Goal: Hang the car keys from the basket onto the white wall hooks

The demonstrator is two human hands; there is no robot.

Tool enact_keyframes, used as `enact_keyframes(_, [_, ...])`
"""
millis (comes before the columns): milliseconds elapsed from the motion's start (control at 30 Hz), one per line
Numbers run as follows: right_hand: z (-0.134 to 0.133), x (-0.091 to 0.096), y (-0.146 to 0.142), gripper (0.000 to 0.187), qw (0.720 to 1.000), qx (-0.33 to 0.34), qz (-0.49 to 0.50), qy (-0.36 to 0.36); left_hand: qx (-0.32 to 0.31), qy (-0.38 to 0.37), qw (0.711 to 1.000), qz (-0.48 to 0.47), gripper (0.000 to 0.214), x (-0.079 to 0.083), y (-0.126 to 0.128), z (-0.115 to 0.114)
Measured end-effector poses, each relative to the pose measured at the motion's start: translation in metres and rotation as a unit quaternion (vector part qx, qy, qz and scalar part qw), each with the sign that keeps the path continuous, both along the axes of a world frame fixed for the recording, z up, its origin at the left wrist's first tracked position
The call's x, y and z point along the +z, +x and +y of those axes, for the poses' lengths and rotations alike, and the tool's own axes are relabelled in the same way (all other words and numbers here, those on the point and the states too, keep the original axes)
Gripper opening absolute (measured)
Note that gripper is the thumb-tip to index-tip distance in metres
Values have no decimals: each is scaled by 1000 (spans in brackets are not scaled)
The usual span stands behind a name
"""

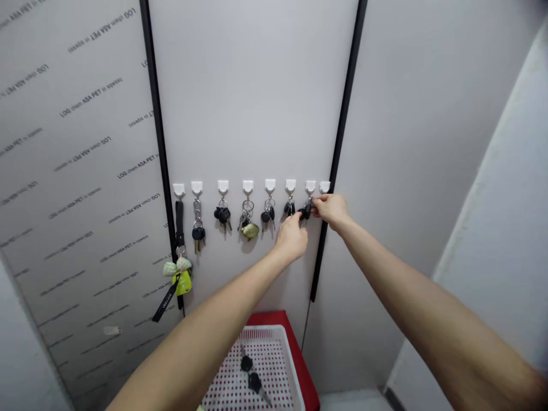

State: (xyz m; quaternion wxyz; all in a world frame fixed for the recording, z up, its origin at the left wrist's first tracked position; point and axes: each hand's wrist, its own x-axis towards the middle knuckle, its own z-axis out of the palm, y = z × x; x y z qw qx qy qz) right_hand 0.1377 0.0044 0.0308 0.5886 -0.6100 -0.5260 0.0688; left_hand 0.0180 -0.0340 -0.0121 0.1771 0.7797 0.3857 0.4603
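Observation:
A row of white wall hooks (247, 186) runs across the grey panel, most with key bunches hanging. My right hand (331, 210) pinches a black key bunch (305, 212) right under the second hook from the right (310, 186). My left hand (291, 237) is closed just below and left of that bunch, fingers curled at its lower end. The rightmost hook (325, 186) is bare. Other bunches hang to the left, among them one with a green tag (250, 229) and one on a black strap with a yellow-green charm (180, 274).
Below, a white perforated basket (282, 342) sits on a red surface (306, 371) and holds two black keys (250, 372). Black vertical strips (338, 148) border the panel. A film-covered panel (77, 171) stands left, a pale wall right.

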Motion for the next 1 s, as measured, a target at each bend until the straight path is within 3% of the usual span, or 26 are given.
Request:
enact_keyframes(100, [-12, -23, -4, 23, 994, -59, -74, 59, -26, -51, 998, 8, 39, -38, -29, -3])
enact_keyframes(167, [-28, -55, -15, 27, 983, -73, -135, 97, -16, -104, 994, 15, 37, -72, -55, -5])
enact_keyframes(200, [-36, -76, -24, 27, 981, -48, -167, 85, -3, -135, 991, 21, 35, -92, -68, -6])
enact_keyframes(267, [-55, -126, -46, 26, 972, 69, -226, -9, 25, -193, 980, 42, 33, -131, -94, -11])
enact_keyframes(367, [-78, -202, -82, 24, 901, 262, -298, -177, 51, -238, 965, 99, 31, -185, -122, -21])
enact_keyframes(467, [-87, -250, -110, 25, 862, 287, -336, -249, 51, -237, 957, 156, 32, -221, -135, -31])
enact_keyframes(533, [-88, -261, -121, 27, 842, 262, -378, -281, 45, -229, 954, 186, 34, -233, -137, -36])
enact_keyframes(667, [-95, -258, -129, 26, 814, 214, -422, -337, 25, -208, 951, 229, 34, -237, -134, -40])
enact_keyframes(833, [-100, -259, -121, 22, 819, 208, -375, -382, -27, -172, 948, 266, 36, -241, -123, -35])
enact_keyframes(933, [-98, -259, -109, 22, 818, 238, -368, -374, -57, -168, 950, 258, 35, -244, -109, -33])
enact_keyframes(1000, [-96, -252, -98, 22, 831, 244, -356, -351, -55, -181, 957, 222, 34, -238, -97, -36])
